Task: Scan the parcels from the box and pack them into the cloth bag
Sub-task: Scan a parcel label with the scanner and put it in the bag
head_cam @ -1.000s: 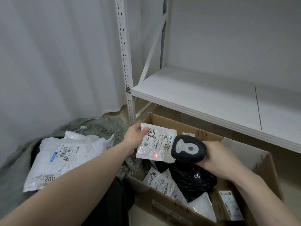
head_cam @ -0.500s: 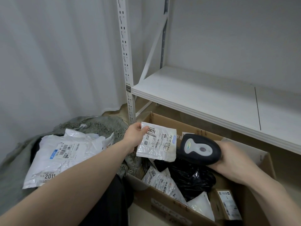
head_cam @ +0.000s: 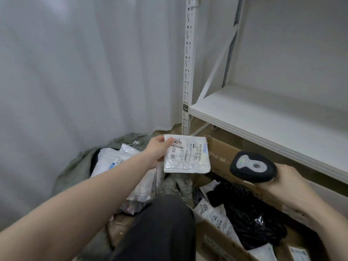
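Observation:
My left hand (head_cam: 156, 152) pinches the left edge of a small white parcel (head_cam: 186, 154) labelled 3011, held up over the gap between bag and box. My right hand (head_cam: 290, 182) grips a black handheld scanner (head_cam: 253, 163) with a grey top, off to the right of the parcel above the box. The cardboard box (head_cam: 222, 159) at lower right holds a black plastic parcel (head_cam: 250, 210) and a white parcel labelled 3004 (head_cam: 212, 213). The grey-green cloth bag (head_cam: 75, 170) lies at the left with white parcels (head_cam: 111, 159) in its mouth.
A white metal shelf (head_cam: 263, 117) runs above the box, with its perforated upright post (head_cam: 188, 72) behind the parcel. A pale curtain (head_cam: 75, 72) hangs at the left. My dark-trousered knee (head_cam: 160, 223) sits between bag and box.
The red scan dot on the parcel has gone. My right hand has drawn the scanner away to the right, and my left hand has carried the parcel leftward toward the bag.

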